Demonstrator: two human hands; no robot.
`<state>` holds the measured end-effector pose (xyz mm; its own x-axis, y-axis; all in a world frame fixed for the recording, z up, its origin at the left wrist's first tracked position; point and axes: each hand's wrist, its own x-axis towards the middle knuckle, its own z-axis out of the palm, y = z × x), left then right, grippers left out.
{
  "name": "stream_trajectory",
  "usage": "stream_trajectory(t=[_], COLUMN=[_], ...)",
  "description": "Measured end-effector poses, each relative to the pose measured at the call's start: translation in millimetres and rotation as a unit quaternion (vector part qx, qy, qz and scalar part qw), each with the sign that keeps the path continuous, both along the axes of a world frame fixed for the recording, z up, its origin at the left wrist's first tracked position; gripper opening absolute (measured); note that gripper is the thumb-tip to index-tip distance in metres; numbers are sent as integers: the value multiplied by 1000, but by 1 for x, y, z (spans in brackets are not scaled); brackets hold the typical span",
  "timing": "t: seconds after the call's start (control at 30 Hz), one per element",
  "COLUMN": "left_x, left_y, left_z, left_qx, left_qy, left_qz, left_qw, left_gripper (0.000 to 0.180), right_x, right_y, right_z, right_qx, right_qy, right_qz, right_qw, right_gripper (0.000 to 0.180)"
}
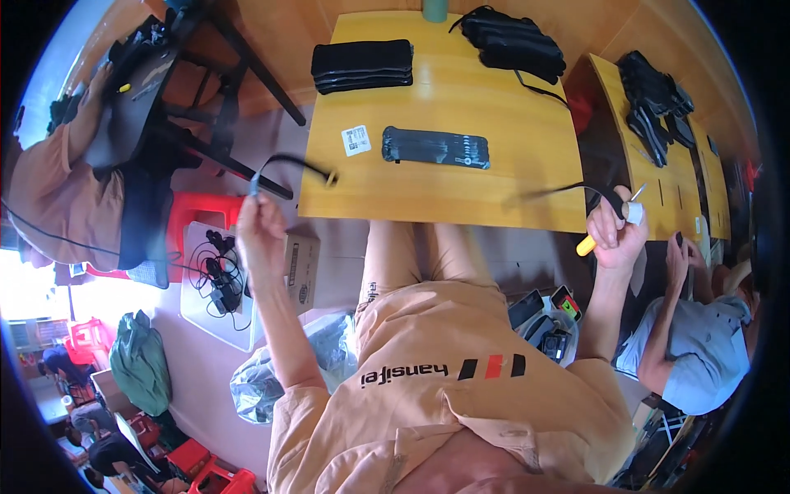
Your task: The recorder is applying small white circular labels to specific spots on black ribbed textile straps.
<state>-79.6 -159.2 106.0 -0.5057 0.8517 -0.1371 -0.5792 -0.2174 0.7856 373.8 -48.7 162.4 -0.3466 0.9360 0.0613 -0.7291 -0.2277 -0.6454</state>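
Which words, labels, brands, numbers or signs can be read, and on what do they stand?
Tan shirt: upside-down dark lettering beside dark and red stripes; legible, but not copied.
Trouser leg: lettering too small to read.
White label: printed code, too small to read.
Dark packet: pale print, too blurred.
Carton: dark print, too small.
Held straps: none legible.

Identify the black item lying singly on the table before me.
The flat black strip just right of the white label; the others sit farther back, in a neat stack at left and a looser pile at right.
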Motion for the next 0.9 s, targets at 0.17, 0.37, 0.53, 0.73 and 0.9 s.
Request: stream_trajectory(t=[0.17,0.37,0.53,0.73,0.9], left_x=[41,63,63,69,74], left_y=[18,17,16,18,5], left_z=[-34,-107,-116,-106,-78], left_qx=[-29,-201,-244,-288,-410], left_qy=[9,-17,-25,-79,301], left_qz=[-3,-98,-172,-174,-120], left_qw=[1000,974,954,938,852], left_gripper=[22,34,41,52,64], right_x=[0,2,3,-1,-11], right_y=[1,1,1,1,-2], right_z=[-9,-20,-20,-9,8], right_qx=[44,-30,62,129,343], right_qy=[-70,-111,-231,-341,-455], right_qz=[15,-58,-46,-30,-14], right_qw=[996,992,970,931,822], right_gripper=[22,27,27,28,24])
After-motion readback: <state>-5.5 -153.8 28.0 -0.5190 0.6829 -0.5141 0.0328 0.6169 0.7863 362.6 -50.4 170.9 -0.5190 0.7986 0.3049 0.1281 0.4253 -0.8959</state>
